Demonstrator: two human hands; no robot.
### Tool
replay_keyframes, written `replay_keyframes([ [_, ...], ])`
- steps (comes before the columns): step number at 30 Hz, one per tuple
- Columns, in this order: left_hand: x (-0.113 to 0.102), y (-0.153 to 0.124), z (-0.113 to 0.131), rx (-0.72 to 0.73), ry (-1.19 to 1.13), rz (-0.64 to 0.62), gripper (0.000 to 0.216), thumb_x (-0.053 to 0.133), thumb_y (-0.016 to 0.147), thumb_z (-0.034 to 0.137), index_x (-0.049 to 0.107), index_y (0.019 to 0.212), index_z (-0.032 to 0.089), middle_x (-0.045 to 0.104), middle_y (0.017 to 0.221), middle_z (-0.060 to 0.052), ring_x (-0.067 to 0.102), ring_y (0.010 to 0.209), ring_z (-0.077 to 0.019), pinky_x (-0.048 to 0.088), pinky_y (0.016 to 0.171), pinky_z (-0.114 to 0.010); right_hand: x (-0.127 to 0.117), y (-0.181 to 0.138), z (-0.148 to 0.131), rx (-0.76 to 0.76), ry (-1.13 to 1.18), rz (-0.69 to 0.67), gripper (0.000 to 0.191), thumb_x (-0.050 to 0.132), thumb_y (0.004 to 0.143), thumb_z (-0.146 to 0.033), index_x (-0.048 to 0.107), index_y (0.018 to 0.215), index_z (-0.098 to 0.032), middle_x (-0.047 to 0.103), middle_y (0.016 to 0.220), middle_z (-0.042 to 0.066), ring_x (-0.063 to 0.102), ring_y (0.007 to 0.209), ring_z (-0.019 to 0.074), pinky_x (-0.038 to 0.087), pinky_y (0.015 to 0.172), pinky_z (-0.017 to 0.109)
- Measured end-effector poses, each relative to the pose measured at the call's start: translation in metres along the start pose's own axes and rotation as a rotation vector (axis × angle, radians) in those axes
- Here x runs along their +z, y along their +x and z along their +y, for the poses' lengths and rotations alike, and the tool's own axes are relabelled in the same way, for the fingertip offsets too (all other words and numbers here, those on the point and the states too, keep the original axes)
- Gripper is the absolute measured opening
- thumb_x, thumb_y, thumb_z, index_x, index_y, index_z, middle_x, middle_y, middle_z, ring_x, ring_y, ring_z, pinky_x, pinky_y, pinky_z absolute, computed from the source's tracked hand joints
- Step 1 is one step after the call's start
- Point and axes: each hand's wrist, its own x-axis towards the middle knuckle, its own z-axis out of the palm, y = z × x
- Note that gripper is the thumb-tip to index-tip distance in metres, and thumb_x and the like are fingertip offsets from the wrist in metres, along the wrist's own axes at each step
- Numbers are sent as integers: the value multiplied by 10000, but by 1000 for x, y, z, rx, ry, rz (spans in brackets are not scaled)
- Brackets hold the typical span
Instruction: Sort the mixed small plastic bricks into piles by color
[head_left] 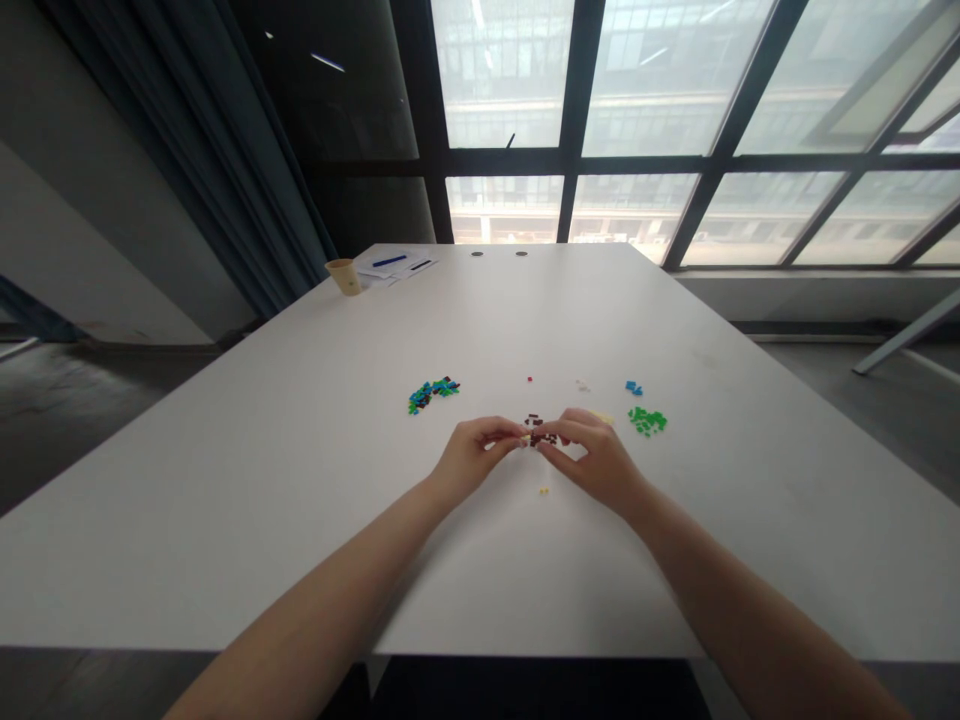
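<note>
Over the white table (465, 560) my two hands meet, fingertips almost touching. My left hand (476, 452) pinches a tiny building brick, mostly covered by the fingers, with a yellowish edge showing. From the other side my right hand (592, 452) pinches at the same spot, where a dark brown bit shows; whether the two pieces are joined I cannot tell. Loose dark brown bricks (533, 417) lie just behind and beneath the fingertips. Pale yellow bricks (604, 418) are partly hidden behind my right hand. Closer to me sit a few small yellow pieces (544, 491).
Left of the hands is a curved heap of blue, green and brown bricks (431, 393). To the right lie green bricks (646, 421) and blue bricks (634, 387). Farther back are a red piece (529, 379), whitish pieces (582, 385), a paper cup (345, 277) and papers (394, 265) with pens.
</note>
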Motion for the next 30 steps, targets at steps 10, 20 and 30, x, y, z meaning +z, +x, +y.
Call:
replay_keyframes([
  [10,5,1,-12,-16,-28,-62,137,657,691,282,633,725,152,692,781,-43,638,747,-158,506,733,-288,14,-4,1,-35,-63,16,100,559,795,-217,658,805,-218,579,694,9,529,700,130,393,692,277],
  [20,-5,6,-16,-12,107,-42,185,596,747,344,634,791,168,667,807,-51,612,755,-142,481,713,-263,-41,-3,58,529,-465,-99,145,584,726,-318,674,694,-209,603,719,29,526,665,144,368,624,266],
  [30,-8,7,-24,-5,128,-67,218,568,763,363,634,801,158,649,779,-55,593,742,-138,474,704,-269,-48,-10,85,795,-545,-392,111,644,650,-310,703,700,-230,667,774,51,579,726,168,375,604,259],
])
